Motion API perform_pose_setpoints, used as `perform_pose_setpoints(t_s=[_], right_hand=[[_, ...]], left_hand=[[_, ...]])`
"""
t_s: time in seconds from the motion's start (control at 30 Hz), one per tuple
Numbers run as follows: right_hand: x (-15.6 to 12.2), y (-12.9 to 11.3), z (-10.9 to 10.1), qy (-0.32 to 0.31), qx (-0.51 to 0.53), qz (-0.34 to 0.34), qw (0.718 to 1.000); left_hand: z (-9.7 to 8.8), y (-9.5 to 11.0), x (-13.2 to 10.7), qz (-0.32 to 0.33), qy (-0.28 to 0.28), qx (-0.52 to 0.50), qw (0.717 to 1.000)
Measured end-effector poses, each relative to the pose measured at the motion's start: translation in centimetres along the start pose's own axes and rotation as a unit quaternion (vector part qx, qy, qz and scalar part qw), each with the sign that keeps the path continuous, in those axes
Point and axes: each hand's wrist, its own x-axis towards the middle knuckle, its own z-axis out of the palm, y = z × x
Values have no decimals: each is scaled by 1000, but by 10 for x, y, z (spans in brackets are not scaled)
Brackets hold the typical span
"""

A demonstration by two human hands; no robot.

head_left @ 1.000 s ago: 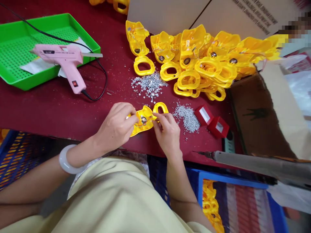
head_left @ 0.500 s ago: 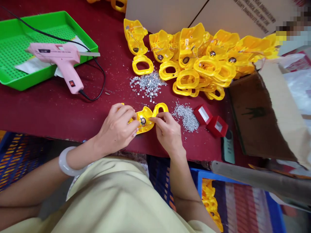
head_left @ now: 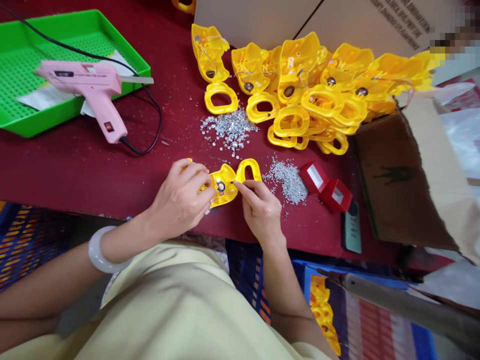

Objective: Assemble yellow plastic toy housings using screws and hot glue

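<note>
While two bare hands bend over a yellow plastic piece (head_left: 224,186) at the near edge of a dark red tabletop (head_left: 63,175), the work in hand appears to centre on the thin wires and round metal disc (head_left: 220,186) set into it. The left hand (head_left: 180,194) has its fingers curled closed around the piece's left end, holding it. The right hand (head_left: 259,210) sits just right of the disc, its forefinger stretched toward it and its other fingers near the piece's yellow loop (head_left: 248,170); whether they grip cannot be told. The next move seems to call for careful fingertip work while the left hand keeps the piece steady. Farther away lies a heap of similar yellow pieces (head_left: 300,85). Between it and the hands are a pile of silver sequins (head_left: 228,129) and, to the right, a second pile (head_left: 288,182) beside two small red boxes (head_left: 324,186). At the far left, a pink glue gun (head_left: 84,87) rests on a green tray (head_left: 131,55). A cardboard box (head_left: 397,185) stands at the right, and a blue crate (head_left: 30,240) sits below the near edge.
</note>
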Motion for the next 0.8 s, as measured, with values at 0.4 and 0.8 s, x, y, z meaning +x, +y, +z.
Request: perform_pose_setpoints(t_s=[0.4, 0.8], right_hand=[[-2, -14, 7, 22, 24, 84, 996], [-9, -14, 7, 47, 137, 108, 983]], left_hand=[[-1, -2, -1, -2, 3, -11, 1000], [0, 0, -1, 3, 14, -6, 1000]])
